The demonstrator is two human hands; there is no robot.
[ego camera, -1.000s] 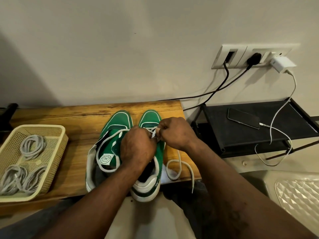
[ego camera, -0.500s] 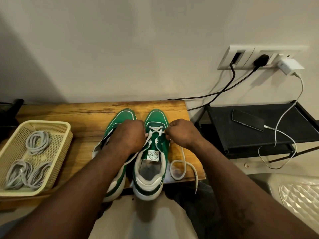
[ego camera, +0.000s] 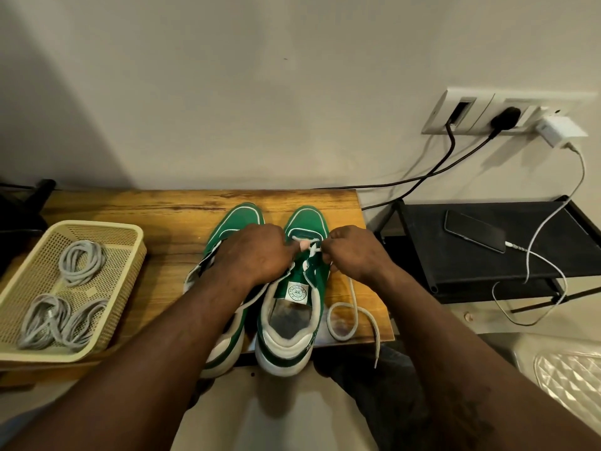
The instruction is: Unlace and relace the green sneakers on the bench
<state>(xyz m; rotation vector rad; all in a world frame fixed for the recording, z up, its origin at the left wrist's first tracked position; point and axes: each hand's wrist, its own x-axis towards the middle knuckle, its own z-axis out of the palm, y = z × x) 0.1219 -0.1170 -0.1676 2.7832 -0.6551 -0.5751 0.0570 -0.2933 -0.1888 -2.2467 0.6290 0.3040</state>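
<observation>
Two green sneakers stand side by side on the wooden bench (ego camera: 130,213), toes toward the wall. The right sneaker (ego camera: 299,297) has a white lace (ego camera: 346,317) crossed at its lowest eyelets, with a loose loop trailing over the bench's front right edge. My left hand (ego camera: 257,252) reaches over the left sneaker (ego camera: 242,216) and pinches the lace near the right shoe's eyelets. My right hand (ego camera: 354,252) pinches the lace from the other side. My left arm hides most of the left sneaker.
A cream plastic basket (ego camera: 107,229) with several coiled grey cables sits on the bench's left. Right of the bench stands a black shelf (ego camera: 487,265) with a phone (ego camera: 474,231) on a white charging cable. Black cords run to a wall socket (ego camera: 487,112).
My hands have drawn apart from over the shoe's middle to either side of the right sneaker's lower eyelets, uncovering its tongue and opening. The sneaker was set straight.
</observation>
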